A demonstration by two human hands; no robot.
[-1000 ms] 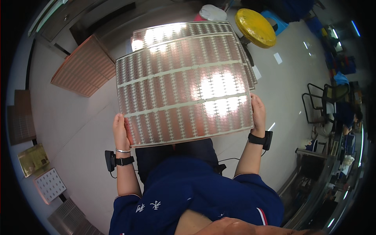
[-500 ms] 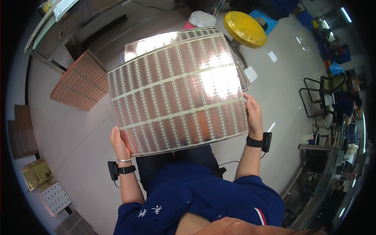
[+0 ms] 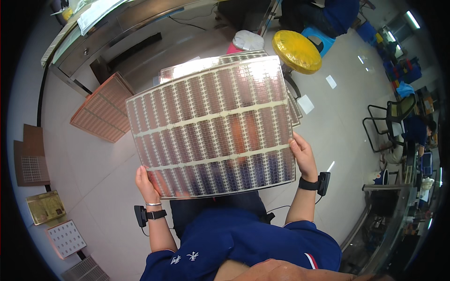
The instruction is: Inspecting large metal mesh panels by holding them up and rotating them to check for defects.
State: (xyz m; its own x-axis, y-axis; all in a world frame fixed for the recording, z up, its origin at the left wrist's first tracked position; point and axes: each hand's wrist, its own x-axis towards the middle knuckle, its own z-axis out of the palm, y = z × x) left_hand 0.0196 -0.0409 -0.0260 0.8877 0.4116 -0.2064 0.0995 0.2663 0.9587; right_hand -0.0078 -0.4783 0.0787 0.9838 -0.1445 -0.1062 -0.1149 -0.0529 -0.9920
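A large copper-coloured circuit board panel (image 3: 206, 136) with rows of pale patterned strips is held in front of me by its two sides. My left hand (image 3: 147, 186) grips its lower left corner, fingers bent around the edge. Along the lower right side my right hand (image 3: 304, 158) is closed on the edge, thumb lying on the face. Glare covers part of the upper right corner. Beyond it, mostly hidden, are more patterned panels (image 3: 294, 112), whose edges show above and to the right. Both wrists wear black straps with small boxes.
Copper panels (image 3: 103, 107) lean together at left beside a metal desk (image 3: 75, 51). A yellow-covered stool (image 3: 297, 51) and a white-topped stool (image 3: 248, 40) stand beyond. Several boards (image 3: 47, 207) line the left wall. At right are a chair (image 3: 398, 110), a workbench (image 3: 389, 188) and another person (image 3: 416, 129).
The panel has tilted, and its bright glare has shrunk toward the upper right corner. Both hands keep their hold. The surroundings sit lower in the view.
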